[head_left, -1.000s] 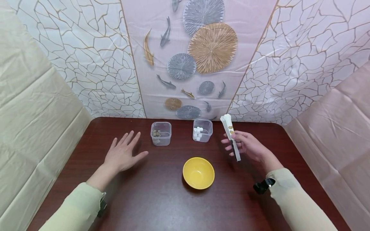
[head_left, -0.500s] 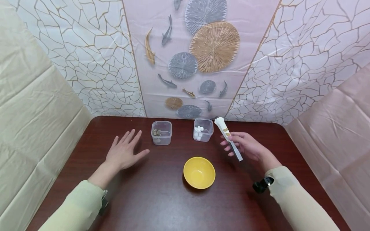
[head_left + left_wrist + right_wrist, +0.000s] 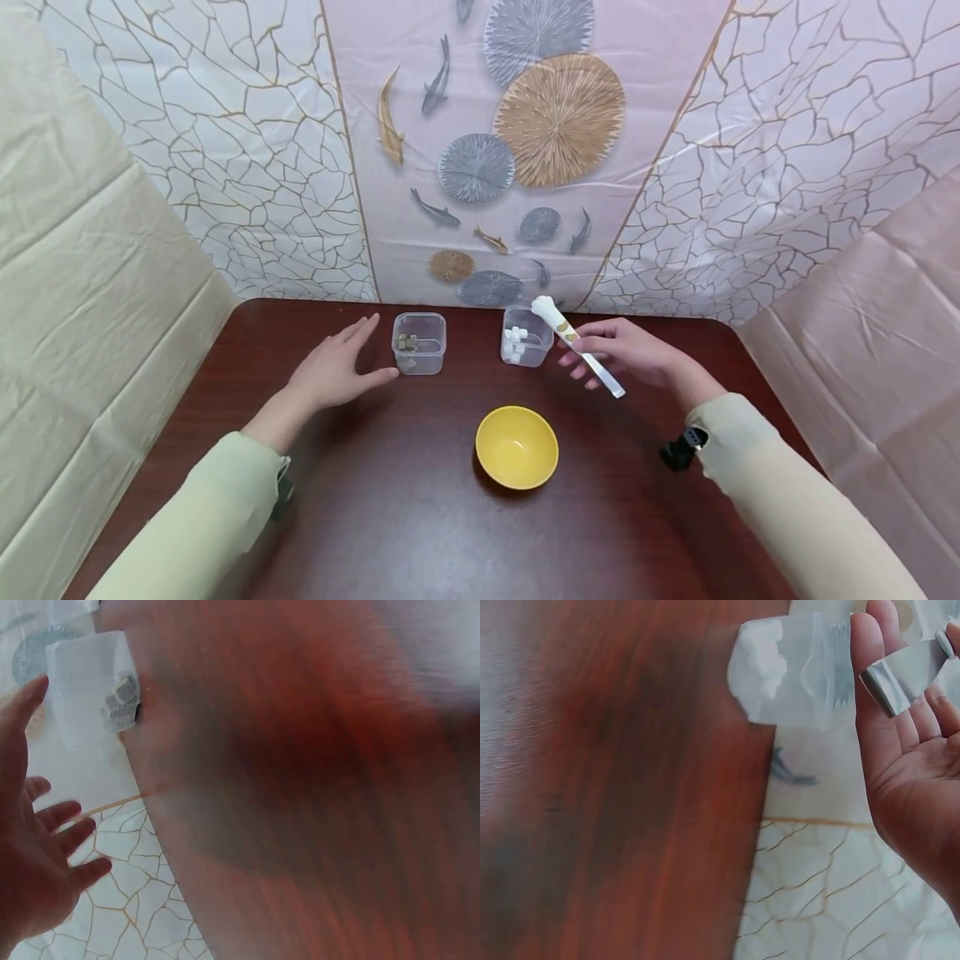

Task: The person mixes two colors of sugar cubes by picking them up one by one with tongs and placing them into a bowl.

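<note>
My right hand point(image 3: 626, 354) holds a pair of tongs point(image 3: 562, 323) with white paw-shaped ends and tan spots, pinched between thumb and fingers. The paw end points up and left, overlapping the right edge of a clear plastic container point(image 3: 535, 357) with white cubes point(image 3: 513, 343). In the right wrist view the bent metal end of the tongs point(image 3: 907, 671) lies across the fingers. My left hand point(image 3: 330, 371) is spread and holds nothing. Its thumb tip is right beside another clear container point(image 3: 427, 365), which has brown cubes point(image 3: 406, 343) in it.
A yellow bowl point(image 3: 517, 450) stands on the dark red-brown table point(image 3: 420, 525), in front of the two containers. Patterned cloth point(image 3: 480, 167) hangs along the table's back edge, and pale cloth walls point(image 3: 112, 292) rise at both sides.
My right hand has moved left with the tongs, bringing the paw end to the white-cube container and tilting it further left. My left hand has shifted right, up to the brown-cube container.
</note>
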`<state>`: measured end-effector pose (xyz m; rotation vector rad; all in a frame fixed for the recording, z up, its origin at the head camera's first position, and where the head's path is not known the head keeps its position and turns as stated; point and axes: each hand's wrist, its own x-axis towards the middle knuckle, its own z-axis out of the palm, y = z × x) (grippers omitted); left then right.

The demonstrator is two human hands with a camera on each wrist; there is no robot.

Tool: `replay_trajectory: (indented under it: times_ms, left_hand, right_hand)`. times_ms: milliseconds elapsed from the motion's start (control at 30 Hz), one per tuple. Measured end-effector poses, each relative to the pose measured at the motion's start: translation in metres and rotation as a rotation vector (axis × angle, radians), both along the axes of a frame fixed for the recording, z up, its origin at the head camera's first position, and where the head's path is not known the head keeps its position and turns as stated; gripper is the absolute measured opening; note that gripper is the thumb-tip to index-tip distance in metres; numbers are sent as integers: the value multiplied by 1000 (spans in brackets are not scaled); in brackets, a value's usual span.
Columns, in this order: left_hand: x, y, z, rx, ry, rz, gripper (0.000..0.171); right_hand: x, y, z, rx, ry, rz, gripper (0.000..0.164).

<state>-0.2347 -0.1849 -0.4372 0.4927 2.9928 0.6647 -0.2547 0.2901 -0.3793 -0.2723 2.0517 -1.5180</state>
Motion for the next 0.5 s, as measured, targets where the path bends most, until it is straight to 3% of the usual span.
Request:
replay_trajectory:
  times_ms: [167, 500]
  left_hand:
    - [-17, 3, 6, 109, -58, -58, 101]
    - [-43, 10, 16, 108, -108, -203, 98]
  right_hand:
    - [-12, -21, 12, 75, 39, 99, 35]
    - [-33, -72, 31, 182, 108, 248, 31]
